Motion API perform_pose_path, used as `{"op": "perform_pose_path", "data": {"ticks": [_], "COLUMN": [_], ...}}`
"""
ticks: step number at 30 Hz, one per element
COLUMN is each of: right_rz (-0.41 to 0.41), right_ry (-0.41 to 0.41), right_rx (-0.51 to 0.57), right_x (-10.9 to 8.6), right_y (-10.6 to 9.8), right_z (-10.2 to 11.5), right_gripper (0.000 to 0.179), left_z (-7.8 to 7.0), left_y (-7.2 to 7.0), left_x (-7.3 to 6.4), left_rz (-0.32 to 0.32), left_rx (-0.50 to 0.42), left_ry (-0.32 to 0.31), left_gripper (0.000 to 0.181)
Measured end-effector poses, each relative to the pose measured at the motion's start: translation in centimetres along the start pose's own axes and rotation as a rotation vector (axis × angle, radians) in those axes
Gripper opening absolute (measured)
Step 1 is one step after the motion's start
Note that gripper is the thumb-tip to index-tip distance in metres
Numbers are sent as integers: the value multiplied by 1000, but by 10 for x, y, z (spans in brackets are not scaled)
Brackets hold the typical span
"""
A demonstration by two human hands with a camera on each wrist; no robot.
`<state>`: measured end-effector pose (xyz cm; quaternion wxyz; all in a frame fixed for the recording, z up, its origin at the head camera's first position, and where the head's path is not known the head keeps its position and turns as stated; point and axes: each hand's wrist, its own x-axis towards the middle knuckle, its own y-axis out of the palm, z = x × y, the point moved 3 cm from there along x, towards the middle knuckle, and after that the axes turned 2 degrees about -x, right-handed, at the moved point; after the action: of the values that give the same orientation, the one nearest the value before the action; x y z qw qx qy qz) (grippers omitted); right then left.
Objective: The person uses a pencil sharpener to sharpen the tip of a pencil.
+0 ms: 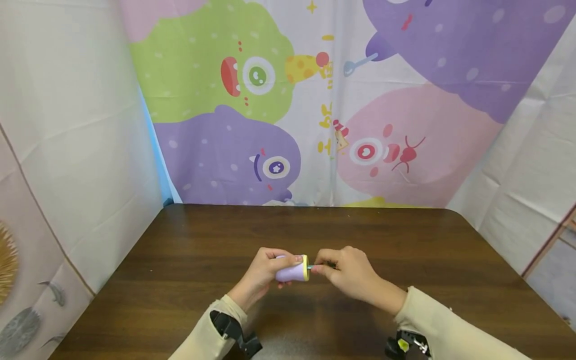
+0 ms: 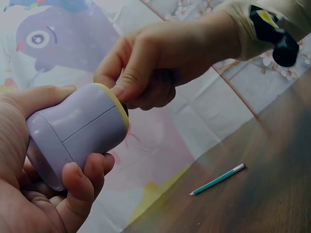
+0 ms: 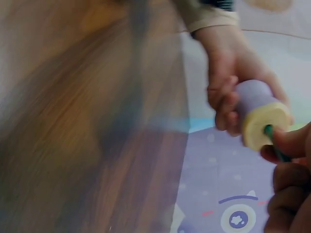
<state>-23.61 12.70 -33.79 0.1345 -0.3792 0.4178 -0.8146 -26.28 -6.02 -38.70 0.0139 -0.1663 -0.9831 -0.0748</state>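
Observation:
In the head view, my left hand [image 1: 265, 270] grips a lilac pencil sharpener [image 1: 289, 272] with a yellow end face, thumb on top and fingers curled beneath. Its yellow face [image 3: 260, 133] points toward my right hand [image 1: 351, 270]. My right thumb and fingers pinch a green pencil [image 3: 278, 148], whose front end is inside the sharpener's hole. Most of that pencil is hidden by the right hand. Another teal pencil [image 2: 217, 179], with a pale end, lies on the table in the left wrist view; I cannot make it out in the head view.
Both hands are above a dark brown wooden table [image 1: 202, 235]. A curtain with cartoon monsters [image 1: 252, 150] hangs behind its far edge, and pale cloth [image 1: 81, 125] lines the sides. Black camera mounts [image 1: 234, 332] are strapped to both wrists.

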Motion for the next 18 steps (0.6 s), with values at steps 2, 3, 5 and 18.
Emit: {"op": "perform_pose_path", "data": {"ticks": [2,3,5,18], "right_rz": [103,144,199,339], "right_ry": [153,211,282,344], "right_rx": [61,85,123,308], "right_x": [3,4,6,5], "right_y": [-2,-2,-4,-25], "right_z": [-2,-3,-4,-22], "right_gripper": [15,17,21,21], "left_z": [1,1,2,-1], "left_y": [0,0,0,-11], "left_x": [0,0,1,3], "left_rz": [2,3,3,-36], "left_rx": [7,12,19,-3], "left_ry": [-5,-5,-3,-1], "left_gripper": [27,28,31,13]}}
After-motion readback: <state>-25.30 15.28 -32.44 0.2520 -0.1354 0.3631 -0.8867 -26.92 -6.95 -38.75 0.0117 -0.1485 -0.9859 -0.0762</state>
